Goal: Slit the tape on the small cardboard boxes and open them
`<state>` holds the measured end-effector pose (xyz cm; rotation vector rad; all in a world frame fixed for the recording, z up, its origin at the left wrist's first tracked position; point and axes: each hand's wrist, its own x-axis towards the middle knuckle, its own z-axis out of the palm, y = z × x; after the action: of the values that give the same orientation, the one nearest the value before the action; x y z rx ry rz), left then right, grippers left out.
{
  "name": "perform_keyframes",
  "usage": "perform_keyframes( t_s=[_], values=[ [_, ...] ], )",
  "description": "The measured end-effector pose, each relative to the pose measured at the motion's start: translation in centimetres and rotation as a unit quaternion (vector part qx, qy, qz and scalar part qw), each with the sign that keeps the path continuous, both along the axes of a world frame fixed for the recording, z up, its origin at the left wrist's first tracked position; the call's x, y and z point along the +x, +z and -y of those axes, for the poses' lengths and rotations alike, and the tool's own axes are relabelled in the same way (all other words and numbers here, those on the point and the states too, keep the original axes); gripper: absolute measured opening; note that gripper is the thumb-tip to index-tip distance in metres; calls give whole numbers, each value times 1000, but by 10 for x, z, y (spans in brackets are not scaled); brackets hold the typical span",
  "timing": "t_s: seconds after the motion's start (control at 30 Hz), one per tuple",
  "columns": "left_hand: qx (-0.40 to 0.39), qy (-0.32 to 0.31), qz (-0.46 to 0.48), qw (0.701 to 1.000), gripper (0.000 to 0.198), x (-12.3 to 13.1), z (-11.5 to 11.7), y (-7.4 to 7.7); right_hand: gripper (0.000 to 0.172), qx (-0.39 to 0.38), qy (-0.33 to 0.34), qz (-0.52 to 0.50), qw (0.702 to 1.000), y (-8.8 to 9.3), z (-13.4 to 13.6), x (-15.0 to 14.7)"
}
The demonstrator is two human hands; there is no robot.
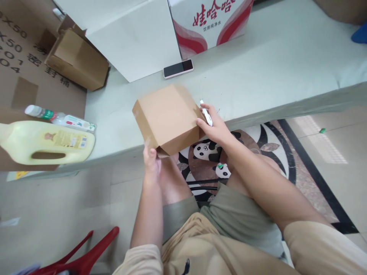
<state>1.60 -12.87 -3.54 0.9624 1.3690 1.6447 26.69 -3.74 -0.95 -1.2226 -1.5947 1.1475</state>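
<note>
A brown cardboard box point(172, 114) is held tilted at the front edge of the table, between my two hands. My left hand point(151, 162) grips its near left corner, the thumb up against the side and the other fingers hidden beneath. On the right side of the box, my right hand point(212, 122) rests its thumb and fingers against the cardboard. That same hand also holds a slim white utility knife point(206, 114), its tip pointing away from me. Clear tape shows along the left edge of the box.
Behind the box lies a phone point(178, 69) on the pale table cover point(275, 68), before a white carton point(137, 42) and a red-and-white carton point(209, 26). To the left are a yellow jug point(51, 139), a plastic bottle point(46, 114) and another brown box point(77, 61). A red chair point(86, 248) stands lower left.
</note>
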Motion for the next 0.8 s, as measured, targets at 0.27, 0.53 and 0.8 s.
perform_keyframes(
  t_s=[0.27, 0.53, 0.8],
  values=[
    [-57, 27, -37, 997, 75, -5, 1, -16, 70, -6, 22, -82, 996, -12, -18, -18],
    [-75, 41, -30, 996, 76, -8, 3, -13, 64, -45, 10, -125, 991, -18, -17, -24],
    [-52, 93, -81, 991, 80, -6, -3, -5, 55, 8, -75, -83, 994, -9, -11, -20]
  ],
)
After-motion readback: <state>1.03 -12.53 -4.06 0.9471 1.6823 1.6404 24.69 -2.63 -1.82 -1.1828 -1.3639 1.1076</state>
